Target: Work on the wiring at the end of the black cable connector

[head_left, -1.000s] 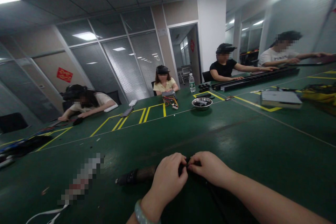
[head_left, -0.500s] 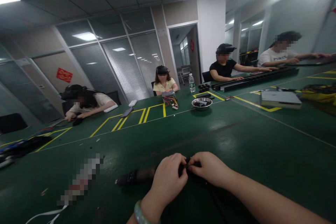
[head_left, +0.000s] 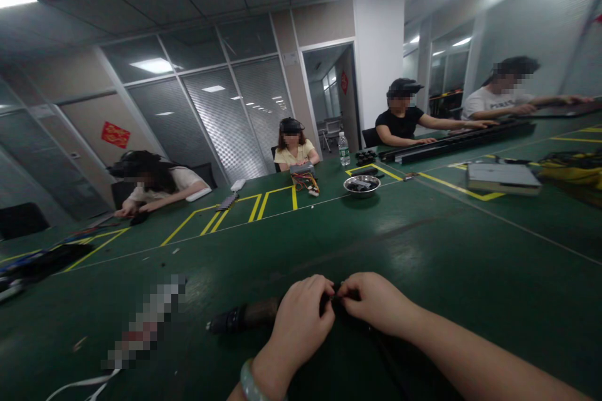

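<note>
Low in the middle of the head view, my left hand is curled round a dark tube-shaped object that lies on the green table and sticks out to the left. My right hand meets it from the right, fingers pinched on a small dark part at the object's right end. The part itself is mostly hidden between my fingertips. A pale green bangle is on my left wrist.
A metal bowl of dark parts stands mid-table, with a water bottle, a wired device and long black rails behind. A grey box lies right. Several seated people work along the far side. A white cord lies bottom left.
My hands stay in the same place, with only slight finger movement. The person at the far left has raised their head a little.
</note>
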`<state>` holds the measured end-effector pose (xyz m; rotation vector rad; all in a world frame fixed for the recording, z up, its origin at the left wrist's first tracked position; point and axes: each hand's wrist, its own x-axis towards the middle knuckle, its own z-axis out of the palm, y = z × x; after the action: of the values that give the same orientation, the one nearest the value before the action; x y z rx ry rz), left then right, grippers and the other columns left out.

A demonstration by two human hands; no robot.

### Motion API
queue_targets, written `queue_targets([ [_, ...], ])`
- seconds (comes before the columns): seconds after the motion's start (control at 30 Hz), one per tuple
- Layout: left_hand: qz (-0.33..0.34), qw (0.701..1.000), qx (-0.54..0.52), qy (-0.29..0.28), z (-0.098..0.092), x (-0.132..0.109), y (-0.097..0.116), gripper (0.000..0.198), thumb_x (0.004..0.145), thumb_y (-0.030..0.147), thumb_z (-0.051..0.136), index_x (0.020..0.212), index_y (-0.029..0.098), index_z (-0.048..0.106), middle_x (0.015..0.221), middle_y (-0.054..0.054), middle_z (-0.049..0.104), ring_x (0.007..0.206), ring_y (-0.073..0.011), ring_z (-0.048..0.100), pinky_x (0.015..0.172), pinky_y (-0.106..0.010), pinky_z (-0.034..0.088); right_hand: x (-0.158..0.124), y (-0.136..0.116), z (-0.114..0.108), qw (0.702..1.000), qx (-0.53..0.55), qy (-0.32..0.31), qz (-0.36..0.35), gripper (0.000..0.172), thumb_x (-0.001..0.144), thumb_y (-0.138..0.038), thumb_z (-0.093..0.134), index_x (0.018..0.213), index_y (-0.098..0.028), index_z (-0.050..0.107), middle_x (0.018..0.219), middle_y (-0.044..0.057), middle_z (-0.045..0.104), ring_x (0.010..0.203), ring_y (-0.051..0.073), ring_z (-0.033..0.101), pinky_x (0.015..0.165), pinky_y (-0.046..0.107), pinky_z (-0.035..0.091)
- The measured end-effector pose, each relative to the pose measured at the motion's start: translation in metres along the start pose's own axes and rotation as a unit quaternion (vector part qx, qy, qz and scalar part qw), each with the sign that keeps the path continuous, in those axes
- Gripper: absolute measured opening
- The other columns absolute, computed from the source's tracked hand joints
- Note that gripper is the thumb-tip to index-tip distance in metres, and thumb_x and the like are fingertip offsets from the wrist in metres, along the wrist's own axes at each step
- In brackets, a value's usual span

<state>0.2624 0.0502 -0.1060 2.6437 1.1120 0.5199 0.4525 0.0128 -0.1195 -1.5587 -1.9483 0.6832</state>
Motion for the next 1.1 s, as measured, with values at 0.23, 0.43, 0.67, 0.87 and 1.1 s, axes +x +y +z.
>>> queue_targets([
  [0.23,-0.005,1.000,-0.010,-0.001,-0.0007,-0.0003,0.0005,0.016,0.080,0.015,0.048,0.091,0.023,0.057,0.097,-0.001,0.062,0.090,-0.0181,0.057,0.083,-0.032,0.042,-0.0021,-0.0047,-0.0031,1.000,0.004,-0.012,0.011,0.025,0.079,-0.022,0.054,0.090,-0.023,0.076,0.088,0.001,0.073,0.075,0.016,0.065,0.070,0.023,0.044],
  [0.43,-0.007,1.000,0.000,-0.002,-0.0014,-0.0002,0.0028,0.012,0.083,0.020,0.051,0.092,0.023,0.059,0.098,-0.002,0.063,0.091,-0.0192,0.058,0.085,-0.033,0.043,-0.0024,-0.0080,-0.0056,1.000,-0.006,-0.015,0.018,0.025,0.079,-0.021,0.055,0.091,-0.023,0.077,0.088,0.002,0.073,0.076,0.017,0.065,0.071,0.023,0.044],
  [0.67,-0.002,1.000,-0.002,0.003,0.0004,0.0004,0.0010,0.014,0.080,0.017,0.054,0.091,0.023,0.058,0.097,0.000,0.062,0.091,-0.0185,0.057,0.083,-0.032,0.042,-0.0019,-0.0046,-0.0029,1.000,-0.001,-0.008,0.005,0.025,0.078,-0.020,0.055,0.091,-0.023,0.077,0.088,0.001,0.073,0.076,0.016,0.064,0.072,0.023,0.044],
  [0.87,-0.007,1.000,0.001,-0.004,0.0009,0.0002,0.0003,0.016,0.078,0.014,0.054,0.091,0.023,0.058,0.097,0.000,0.063,0.091,-0.0182,0.057,0.084,-0.032,0.042,-0.0014,-0.0036,-0.0026,1.000,0.007,-0.009,0.010,0.022,0.082,-0.024,0.056,0.089,-0.023,0.077,0.087,0.001,0.073,0.077,0.016,0.065,0.072,0.023,0.044],
  [1.1,0.005,1.000,-0.016,-0.002,-0.0001,0.0002,-0.0008,0.015,0.082,0.016,0.053,0.093,0.024,0.059,0.100,0.000,0.063,0.094,-0.0186,0.057,0.086,-0.033,0.042,0.0004,-0.0009,-0.0014,1.000,0.023,-0.013,0.009,0.022,0.086,-0.026,0.056,0.093,-0.024,0.076,0.091,0.001,0.073,0.078,0.016,0.065,0.076,0.024,0.044],
])
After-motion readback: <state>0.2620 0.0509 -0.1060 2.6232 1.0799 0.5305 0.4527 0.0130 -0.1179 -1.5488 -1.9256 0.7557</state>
